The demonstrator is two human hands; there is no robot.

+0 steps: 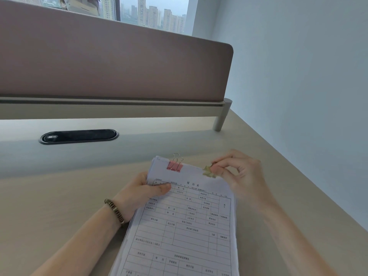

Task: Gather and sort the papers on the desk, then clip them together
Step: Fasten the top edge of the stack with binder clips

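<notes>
Beige laminate worktop [59, 196], head view, bearing one stack of papers [185, 226] with a printed form in table layout as its top sheet; the stack lies at the near centre and runs off the bottom edge of the picture.

Pink binder clip [174, 166]: clamped on the stack's far edge, towards its left corner, wire handles raised.

Green binder clip [208, 171]: at the same far edge, towards the right corner, touching the paper; whether it is fully seated cannot be told.

Left hand [143, 193]: grips the stack at its upper left side, thumb pressed flat on the top sheet, remaining fingers hidden beneath. Dark beaded bracelet [115, 210] at the wrist.

Right hand [241, 174]: fingers [221, 163] curled, pinching the green clip's wire handle between thumb and forefinger.

Black oval cable port [79, 136]: set into the worktop, far left, well apart from the stack.

Mauve partition screen [111, 64]: upright along the worktop's far edge. Window [151, 14] above it shows tower blocks. Pale wall [298, 76] at right.
</notes>
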